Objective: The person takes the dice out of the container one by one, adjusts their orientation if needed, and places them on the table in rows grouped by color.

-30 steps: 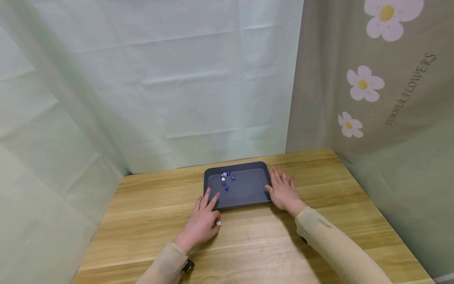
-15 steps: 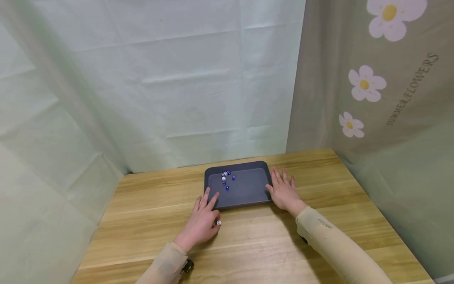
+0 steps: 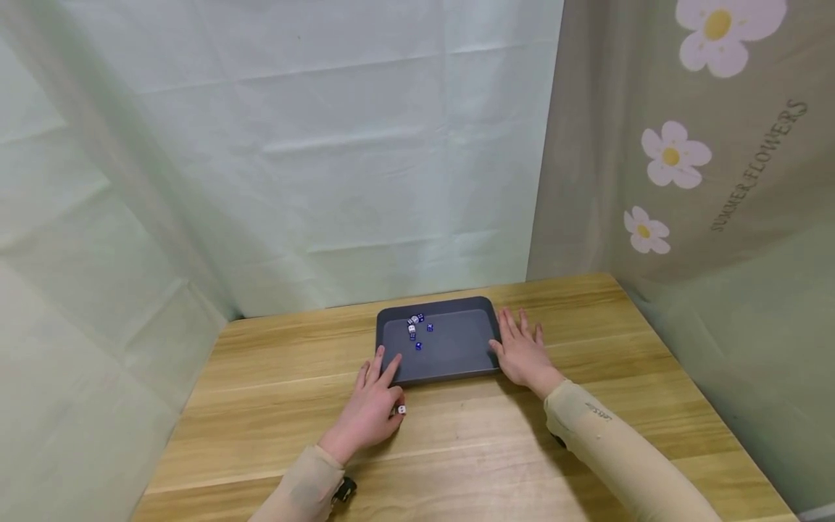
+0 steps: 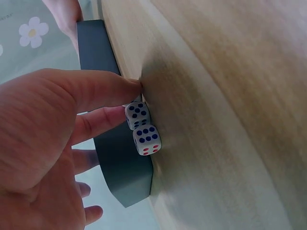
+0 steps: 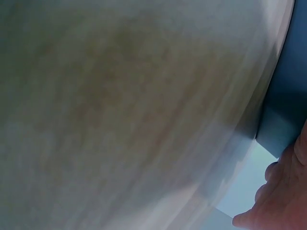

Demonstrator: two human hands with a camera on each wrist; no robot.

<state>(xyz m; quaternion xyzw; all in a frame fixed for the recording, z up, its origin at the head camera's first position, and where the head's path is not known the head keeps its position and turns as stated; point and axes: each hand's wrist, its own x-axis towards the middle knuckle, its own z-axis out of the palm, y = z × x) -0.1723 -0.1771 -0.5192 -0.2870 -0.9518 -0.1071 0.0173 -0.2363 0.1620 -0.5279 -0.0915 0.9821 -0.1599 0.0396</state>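
A person's left hand point(image 3: 368, 412) pinches white cube dice with coloured pips point(image 4: 147, 140) just outside a dark-grey rectangular tray point(image 3: 458, 349) holding small blue and white dice point(image 3: 412, 329); the right hand point(image 3: 522, 358), fingers apart, touches the tray's right side on a wood-grain table point(image 3: 274, 377).

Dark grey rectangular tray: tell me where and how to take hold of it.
Probably best by its two short walls, one hand from either side: the tray lies flat and those raised walls face opposite ways. The right hand is beside the right wall. Keep the tray level, since small blue and white dice lie inside.
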